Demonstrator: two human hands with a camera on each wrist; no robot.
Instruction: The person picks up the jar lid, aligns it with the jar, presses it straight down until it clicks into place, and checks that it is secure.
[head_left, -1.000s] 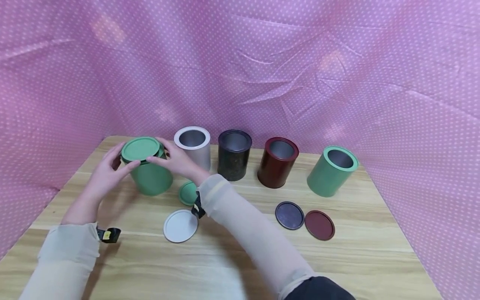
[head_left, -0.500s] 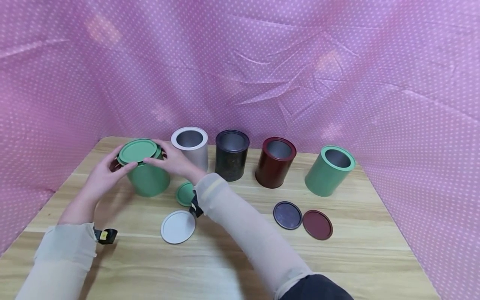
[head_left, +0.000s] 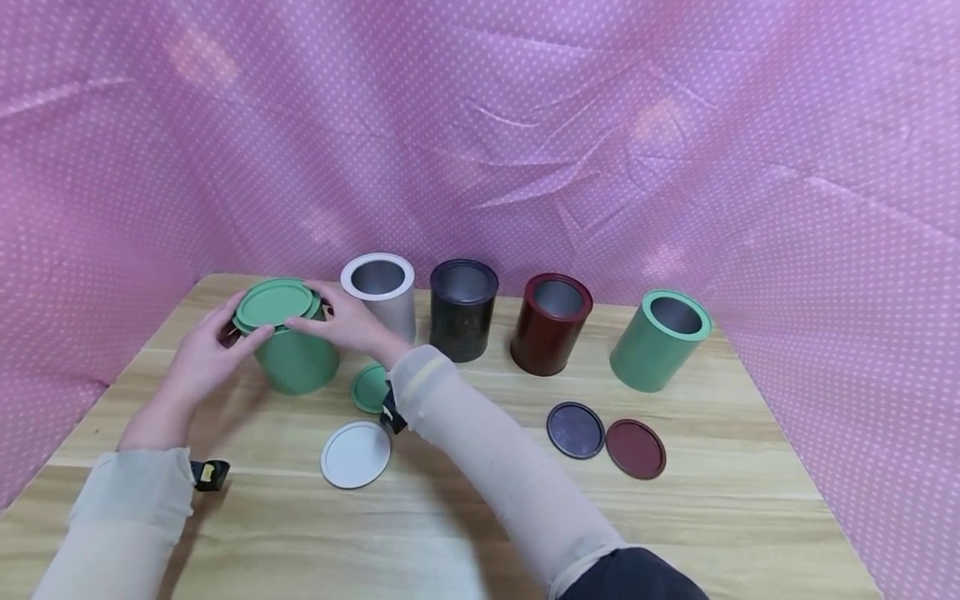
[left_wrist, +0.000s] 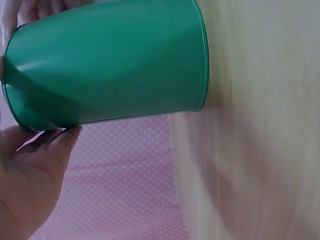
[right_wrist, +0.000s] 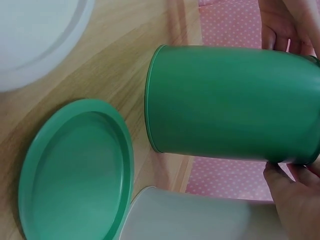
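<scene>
Both hands hold a green lid [head_left: 273, 302] on top of a green can [head_left: 296, 358] at the left end of the tabletop [head_left: 480, 517]. The left hand [head_left: 202, 354] has its fingers curled on the lid's left edge, and the right hand [head_left: 348, 321] pinches the right edge. The lid sits a little tilted on the can (not fully pressed in). A second green lid [right_wrist: 75, 167] lies just beside the can. A white can [head_left: 378, 292] stands near the right hand, and a white lid [head_left: 356, 454] lies closer to the person.
</scene>
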